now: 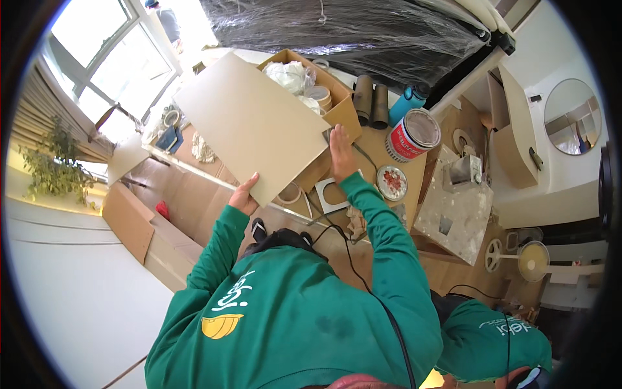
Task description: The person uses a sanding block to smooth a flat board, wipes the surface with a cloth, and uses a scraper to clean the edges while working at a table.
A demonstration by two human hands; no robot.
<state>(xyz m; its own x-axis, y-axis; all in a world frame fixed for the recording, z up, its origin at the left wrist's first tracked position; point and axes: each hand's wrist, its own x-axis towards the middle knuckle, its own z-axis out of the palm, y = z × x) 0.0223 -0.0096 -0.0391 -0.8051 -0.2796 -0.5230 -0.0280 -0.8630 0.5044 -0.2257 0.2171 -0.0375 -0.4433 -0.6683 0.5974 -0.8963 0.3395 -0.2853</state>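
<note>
Cluttered tabletop (370, 141) partly underlies a panel (243, 123), probably light, stiff, best edge-held: left hand (244, 196) grips its six-o'clock corner; right hand (342, 155), fingers extended, sits at four o'clock.

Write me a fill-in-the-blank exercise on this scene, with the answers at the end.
1. The sleeve by the left hand, which holds the large panel, is ____.
2. Beside the blue bottle stand exactly ____ dark rolls.
3. The label on the can is mostly ____.
4. The mirror at the picture's right is ____ in shape.
Missing words: green; two; red; round.
</note>
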